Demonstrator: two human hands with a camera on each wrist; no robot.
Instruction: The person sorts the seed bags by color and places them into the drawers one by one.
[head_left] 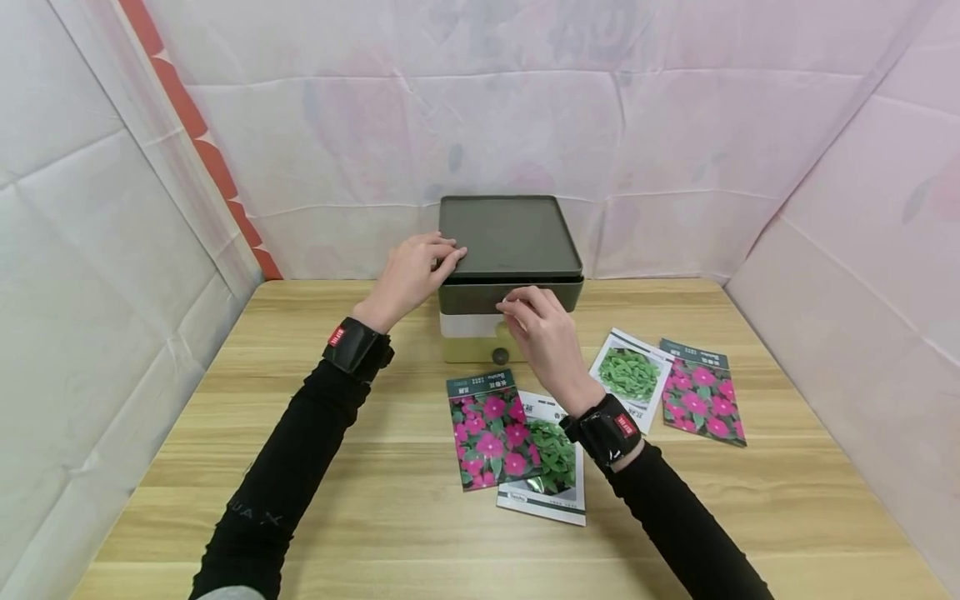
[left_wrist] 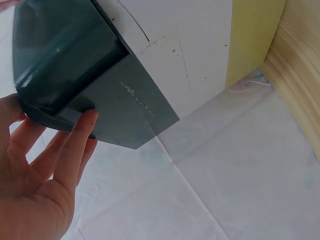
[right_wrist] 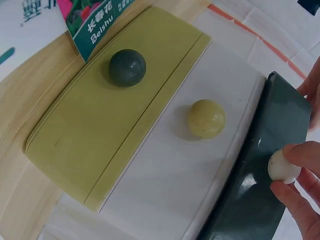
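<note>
Dark green, the top drawer (head_left: 510,295) of a small drawer box (head_left: 510,250) sits at twelve o'clock on the wooden table (head_left: 225,467). The right hand (head_left: 543,329) pinches that drawer's white knob (right_wrist: 283,166). The left hand (head_left: 408,275) lies flat with straight fingers on the box's left top edge. Seed packets (head_left: 489,429) lie at six o'clock from the box.

A smooth, slightly glossy plastic drawer box (head_left: 510,275) stands on a matt, wood-grain table (head_left: 360,467), beside glossy printed paper seed packets (head_left: 487,429); creased cloth sheets (head_left: 675,150) form the backdrop.
</note>
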